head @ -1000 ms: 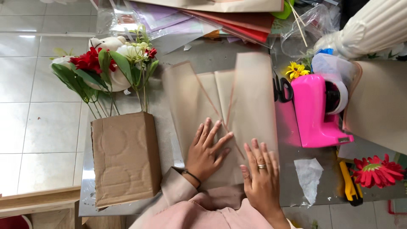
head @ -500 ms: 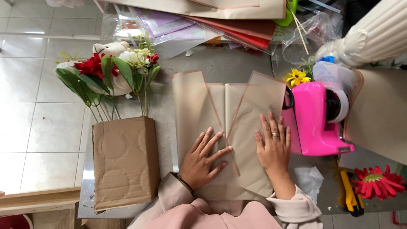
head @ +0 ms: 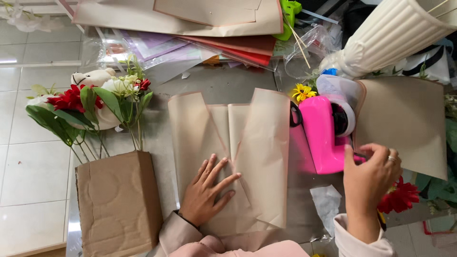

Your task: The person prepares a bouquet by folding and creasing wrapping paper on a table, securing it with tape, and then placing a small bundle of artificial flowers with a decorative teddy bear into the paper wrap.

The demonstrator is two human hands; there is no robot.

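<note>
My left hand (head: pixel 206 193) lies flat with fingers spread on folded beige wrapping paper (head: pixel 259 152) on the grey table (head: pixel 223 85). My right hand (head: pixel 370 178) is at the near end of a pink tape dispenser (head: pixel 322 133), thumb and fingers pinching at its cutter edge; whether tape is between the fingers cannot be made out. A roll of clear tape (head: pixel 340 102) sits in the dispenser.
A cardboard box (head: pixel 118 204) holds a bunch of red and white flowers (head: pixel 90 107) at the left. Stacked coloured paper sheets (head: pixel 200 28) lie at the far edge. A white ribbed vase (head: pixel 390 33), a brown sheet (head: pixel 409 123), a yellow flower (head: pixel 302 92) and a red flower (head: pixel 400 197) are at the right.
My right hand has left the wrapping paper and moved right to the tape dispenser. My left hand stays pressed on the paper.
</note>
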